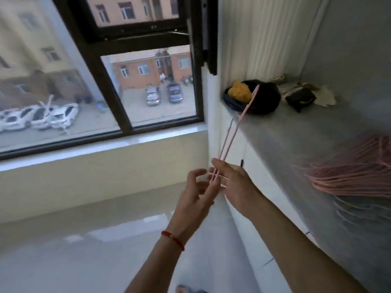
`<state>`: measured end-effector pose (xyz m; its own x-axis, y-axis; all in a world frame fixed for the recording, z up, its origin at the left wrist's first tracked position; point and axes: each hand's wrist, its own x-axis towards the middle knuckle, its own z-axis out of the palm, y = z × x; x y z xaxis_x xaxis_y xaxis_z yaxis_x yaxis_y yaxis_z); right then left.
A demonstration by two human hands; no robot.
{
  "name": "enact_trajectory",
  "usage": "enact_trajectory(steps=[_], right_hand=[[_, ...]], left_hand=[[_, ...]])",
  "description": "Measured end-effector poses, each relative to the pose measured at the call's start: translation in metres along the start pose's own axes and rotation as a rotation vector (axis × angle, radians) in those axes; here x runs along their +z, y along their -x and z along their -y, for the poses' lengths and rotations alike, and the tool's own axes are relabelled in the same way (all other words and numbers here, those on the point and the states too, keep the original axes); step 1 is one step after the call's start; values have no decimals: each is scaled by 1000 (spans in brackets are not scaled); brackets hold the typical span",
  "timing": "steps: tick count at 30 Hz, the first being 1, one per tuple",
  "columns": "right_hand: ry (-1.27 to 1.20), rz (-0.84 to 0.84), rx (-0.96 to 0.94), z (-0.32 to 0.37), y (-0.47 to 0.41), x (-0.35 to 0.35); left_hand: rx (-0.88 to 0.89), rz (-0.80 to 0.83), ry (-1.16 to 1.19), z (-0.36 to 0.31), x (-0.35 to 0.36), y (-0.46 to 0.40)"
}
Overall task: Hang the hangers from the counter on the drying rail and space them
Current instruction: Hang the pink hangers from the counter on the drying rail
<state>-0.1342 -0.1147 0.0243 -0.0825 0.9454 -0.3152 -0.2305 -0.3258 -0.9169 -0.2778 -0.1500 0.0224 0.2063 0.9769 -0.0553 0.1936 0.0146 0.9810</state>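
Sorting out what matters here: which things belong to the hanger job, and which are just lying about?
Job: pink hangers held in the right hand, left hand beside; pile of pink hangers on the counter.
Lying about: black bag, yellow cloth, dark pouch.

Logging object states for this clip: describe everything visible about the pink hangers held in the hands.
The held pink hangers are thin, plastic-looking and seen edge-on, apparently two. They slant up and right from the hands towards the grey counter. The right hand grips their lower end; the left hand, fingers spread, is at them too.
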Motion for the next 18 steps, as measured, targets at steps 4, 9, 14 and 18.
enact_trajectory(steps=[4, 9, 14, 18], right_hand=[[14, 266, 99, -51, 30, 95], [121, 392, 268, -115, 81, 198], [209, 488, 403, -179, 151, 297], [238, 548, 414, -232, 220, 393]], left_hand=[[-160, -210, -2, 25, -69, 93], [-300, -419, -38, 51, -150, 214], [-376, -652, -91, 75, -239, 352], [-402, -758, -109, 81, -311, 444]])
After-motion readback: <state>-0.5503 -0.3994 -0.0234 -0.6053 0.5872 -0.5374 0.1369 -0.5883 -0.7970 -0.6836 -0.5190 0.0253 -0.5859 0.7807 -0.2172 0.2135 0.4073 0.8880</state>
